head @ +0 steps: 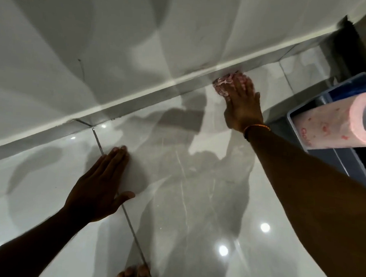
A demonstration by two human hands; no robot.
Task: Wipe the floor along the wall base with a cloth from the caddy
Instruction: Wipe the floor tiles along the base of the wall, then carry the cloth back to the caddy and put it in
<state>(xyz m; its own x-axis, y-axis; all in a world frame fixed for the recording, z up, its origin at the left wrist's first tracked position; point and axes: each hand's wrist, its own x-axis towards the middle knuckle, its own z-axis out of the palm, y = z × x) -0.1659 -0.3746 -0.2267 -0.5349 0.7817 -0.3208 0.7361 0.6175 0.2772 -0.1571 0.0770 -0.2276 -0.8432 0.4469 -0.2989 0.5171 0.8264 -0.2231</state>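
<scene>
My right hand [242, 103] presses a crumpled pink-and-white cloth [223, 85] flat on the glossy tiled floor [196, 192], right against the grey wall base [137, 106]. Most of the cloth is hidden under my fingers. My left hand [100, 187] lies flat on the floor with fingers together, palm down, holding nothing, some way to the left and nearer to me. The blue caddy [333, 159] stands at the right edge, just right of my right forearm.
A pink printed paper roll [327, 122] lies across the top of the caddy. A white wall [97, 49] rises above the base strip. A dark corner [348, 45] sits at the top right. Toes [132, 275] show at the bottom edge.
</scene>
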